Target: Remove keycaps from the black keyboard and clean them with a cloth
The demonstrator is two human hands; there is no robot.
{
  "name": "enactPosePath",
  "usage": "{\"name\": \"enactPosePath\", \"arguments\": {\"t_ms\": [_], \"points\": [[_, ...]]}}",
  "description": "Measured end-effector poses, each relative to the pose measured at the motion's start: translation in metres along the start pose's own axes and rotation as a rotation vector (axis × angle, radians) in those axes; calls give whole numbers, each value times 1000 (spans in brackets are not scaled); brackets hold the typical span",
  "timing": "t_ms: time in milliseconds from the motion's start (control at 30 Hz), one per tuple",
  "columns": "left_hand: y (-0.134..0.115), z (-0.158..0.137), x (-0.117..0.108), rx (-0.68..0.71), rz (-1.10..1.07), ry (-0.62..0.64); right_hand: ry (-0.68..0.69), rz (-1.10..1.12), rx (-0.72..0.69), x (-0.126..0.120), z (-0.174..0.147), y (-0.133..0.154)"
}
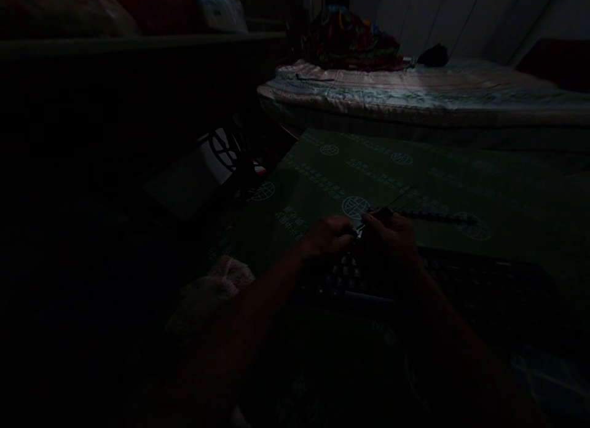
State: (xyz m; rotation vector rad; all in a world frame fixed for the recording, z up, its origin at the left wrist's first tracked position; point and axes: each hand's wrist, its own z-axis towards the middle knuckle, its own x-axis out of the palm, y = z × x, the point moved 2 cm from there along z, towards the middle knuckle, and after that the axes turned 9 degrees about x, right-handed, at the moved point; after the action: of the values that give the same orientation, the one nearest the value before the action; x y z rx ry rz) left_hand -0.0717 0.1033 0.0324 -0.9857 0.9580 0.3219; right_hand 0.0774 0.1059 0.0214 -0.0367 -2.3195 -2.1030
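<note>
The scene is very dark. A black keyboard (465, 280) lies on a green printed board (318, 188), with some keys at its left end faintly visible. My left hand (327, 234) is above the keyboard's upper left part, its fingers closed around something too dark to make out. Close beside it, my right hand (391, 231) is pinched shut, and a thin dark line sticks out beyond its fingers. A small pale glint shows between both hands' fingertips. Behind the keyboard, a dark knobbly strip (437, 216) lies on the board.
A crumpled light cloth (225, 274) lies left of my left forearm. Beyond the board stands a bed (415, 99) with a colourful cloth heap (354, 37). At left are a shelf (138, 43) with bags and a round, dark fan-like grille (225, 151). Bluish fabric (548, 379) shows at lower right.
</note>
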Motion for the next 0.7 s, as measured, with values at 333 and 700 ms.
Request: {"name": "enactPosePath", "arguments": {"t_ms": [333,700], "points": [[1,6,-3,-29,121,88,25,-4,-69,0,2,0],[2,45,-24,-49,451,431,-189,649,132,-19,12,5]]}}
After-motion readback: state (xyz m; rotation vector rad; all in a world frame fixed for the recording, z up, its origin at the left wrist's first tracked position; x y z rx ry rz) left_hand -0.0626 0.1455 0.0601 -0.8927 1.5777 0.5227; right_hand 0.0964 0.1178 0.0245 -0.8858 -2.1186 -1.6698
